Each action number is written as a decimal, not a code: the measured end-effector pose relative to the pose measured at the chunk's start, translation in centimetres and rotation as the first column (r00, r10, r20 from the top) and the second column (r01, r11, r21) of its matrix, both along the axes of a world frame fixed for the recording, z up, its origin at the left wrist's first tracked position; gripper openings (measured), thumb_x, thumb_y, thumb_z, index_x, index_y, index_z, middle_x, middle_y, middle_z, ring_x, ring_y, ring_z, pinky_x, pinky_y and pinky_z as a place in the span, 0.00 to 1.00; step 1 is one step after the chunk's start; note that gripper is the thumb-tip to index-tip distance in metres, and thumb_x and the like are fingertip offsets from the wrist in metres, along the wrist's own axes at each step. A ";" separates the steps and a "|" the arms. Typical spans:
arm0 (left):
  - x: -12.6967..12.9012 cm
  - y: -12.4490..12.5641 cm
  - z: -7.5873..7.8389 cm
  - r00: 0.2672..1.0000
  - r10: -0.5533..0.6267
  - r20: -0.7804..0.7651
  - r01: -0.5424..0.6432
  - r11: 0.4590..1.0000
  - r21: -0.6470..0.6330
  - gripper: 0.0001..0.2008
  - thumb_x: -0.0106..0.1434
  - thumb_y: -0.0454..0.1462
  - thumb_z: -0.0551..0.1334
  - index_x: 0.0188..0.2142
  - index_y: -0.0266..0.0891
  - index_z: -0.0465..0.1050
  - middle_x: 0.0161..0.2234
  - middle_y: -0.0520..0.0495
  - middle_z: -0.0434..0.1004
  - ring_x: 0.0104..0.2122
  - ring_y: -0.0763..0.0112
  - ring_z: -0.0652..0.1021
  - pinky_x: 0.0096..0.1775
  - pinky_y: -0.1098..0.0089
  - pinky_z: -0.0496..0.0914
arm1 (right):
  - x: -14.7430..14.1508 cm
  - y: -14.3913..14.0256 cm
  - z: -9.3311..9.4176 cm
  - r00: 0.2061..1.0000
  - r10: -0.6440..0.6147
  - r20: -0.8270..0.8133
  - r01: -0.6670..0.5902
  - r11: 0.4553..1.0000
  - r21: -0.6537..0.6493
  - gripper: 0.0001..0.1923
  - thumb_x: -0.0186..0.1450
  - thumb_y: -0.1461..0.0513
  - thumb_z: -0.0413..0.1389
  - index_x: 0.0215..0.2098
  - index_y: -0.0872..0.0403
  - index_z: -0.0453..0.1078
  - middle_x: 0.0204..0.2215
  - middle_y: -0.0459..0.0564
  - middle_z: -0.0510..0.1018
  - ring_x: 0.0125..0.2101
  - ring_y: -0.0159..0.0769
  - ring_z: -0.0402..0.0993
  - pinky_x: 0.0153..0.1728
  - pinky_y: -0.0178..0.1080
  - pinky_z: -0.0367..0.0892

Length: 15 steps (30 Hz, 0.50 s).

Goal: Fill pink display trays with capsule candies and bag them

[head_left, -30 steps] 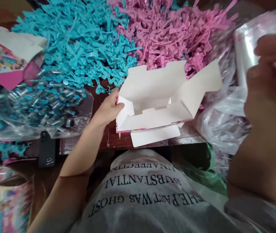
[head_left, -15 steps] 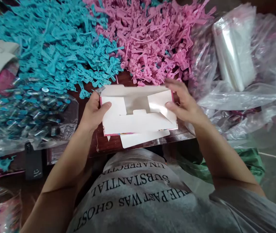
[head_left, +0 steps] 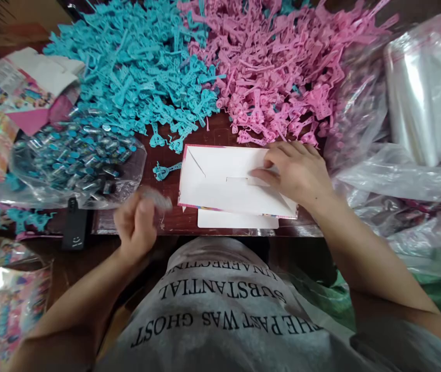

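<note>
Across the bench (head_left: pixel 220 135), beyond heaps of blue pieces (head_left: pixel 135 67) and pink pieces (head_left: pixel 282 67), the white box (head_left: pixel 220 181) lies with flaps folded shut (tab apparently not yet tucked), right hand (head_left: pixel 298 173) pressing flat on it, left hand (head_left: pixel 137 227) blurred, its grip unclear.

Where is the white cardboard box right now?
The white box lies flaps-shut at the table's near edge, centre of view, under the right hand, just below the pink pieces.
</note>
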State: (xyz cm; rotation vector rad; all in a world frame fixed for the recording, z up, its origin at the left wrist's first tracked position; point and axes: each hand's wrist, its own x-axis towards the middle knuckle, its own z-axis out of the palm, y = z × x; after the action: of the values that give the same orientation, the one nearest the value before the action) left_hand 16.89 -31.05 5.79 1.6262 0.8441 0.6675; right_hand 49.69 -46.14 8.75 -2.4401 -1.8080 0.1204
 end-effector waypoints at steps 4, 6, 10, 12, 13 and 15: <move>-0.6 -3.9 -0.7 0.957 -0.274 -0.092 0.200 0.856 -0.477 0.26 0.68 0.61 0.68 0.33 0.41 0.81 0.32 0.44 0.84 0.28 0.67 0.81 0.27 0.70 0.75 | -0.9 0.0 0.2 0.999 0.035 0.003 -0.035 0.999 0.023 0.28 0.77 0.40 0.47 0.45 0.50 0.77 0.54 0.61 0.82 0.55 0.59 0.75 0.60 0.57 0.64; 1.9 -4.5 -1.9 0.988 -0.148 0.050 0.145 0.748 -0.647 0.29 0.59 0.63 0.74 0.40 0.41 0.80 0.45 0.40 0.86 0.40 0.59 0.86 0.37 0.64 0.82 | -1.7 0.3 0.2 0.997 0.073 0.021 -0.075 0.995 0.068 0.27 0.77 0.40 0.48 0.46 0.51 0.76 0.57 0.61 0.81 0.56 0.58 0.75 0.59 0.58 0.66; 7.2 -5.4 -1.4 0.946 0.115 0.305 0.111 0.766 -0.633 0.26 0.60 0.52 0.78 0.49 0.42 0.77 0.49 0.43 0.84 0.52 0.55 0.84 0.53 0.55 0.82 | -2.8 -0.8 1.9 0.991 0.129 0.026 -0.132 0.957 0.259 0.27 0.76 0.39 0.52 0.41 0.53 0.75 0.52 0.60 0.83 0.50 0.52 0.79 0.49 0.52 0.76; 8.9 -6.1 1.0 0.912 0.082 0.401 0.125 0.877 -0.464 0.23 0.63 0.49 0.76 0.52 0.44 0.76 0.46 0.45 0.84 0.53 0.57 0.83 0.56 0.55 0.80 | -2.7 -2.5 3.7 0.992 0.123 0.020 -0.120 0.901 0.417 0.25 0.75 0.41 0.56 0.41 0.52 0.75 0.52 0.59 0.82 0.52 0.51 0.80 0.49 0.52 0.78; 9.5 -6.4 2.4 0.898 0.033 0.440 0.128 0.935 -0.331 0.23 0.65 0.49 0.74 0.55 0.45 0.75 0.45 0.47 0.83 0.53 0.58 0.83 0.57 0.56 0.79 | -2.6 -3.6 4.6 0.994 0.108 -0.003 -0.093 0.869 0.487 0.21 0.75 0.43 0.59 0.41 0.51 0.75 0.54 0.58 0.82 0.54 0.51 0.80 0.50 0.54 0.78; 10.6 -6.4 5.2 0.882 -0.078 0.465 0.092 0.996 -0.007 0.26 0.68 0.53 0.70 0.59 0.47 0.71 0.48 0.46 0.82 0.54 0.58 0.82 0.59 0.57 0.78 | -2.4 -5.9 5.7 0.991 0.032 -0.133 0.064 0.750 0.658 0.14 0.72 0.47 0.63 0.44 0.47 0.78 0.57 0.55 0.80 0.58 0.53 0.78 0.55 0.60 0.76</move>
State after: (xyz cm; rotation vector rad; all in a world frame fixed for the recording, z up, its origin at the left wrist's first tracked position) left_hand 27.48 -37.44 11.00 1.3830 0.4245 0.9307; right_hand 47.28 -51.99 14.49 -1.8777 -1.4300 -0.3053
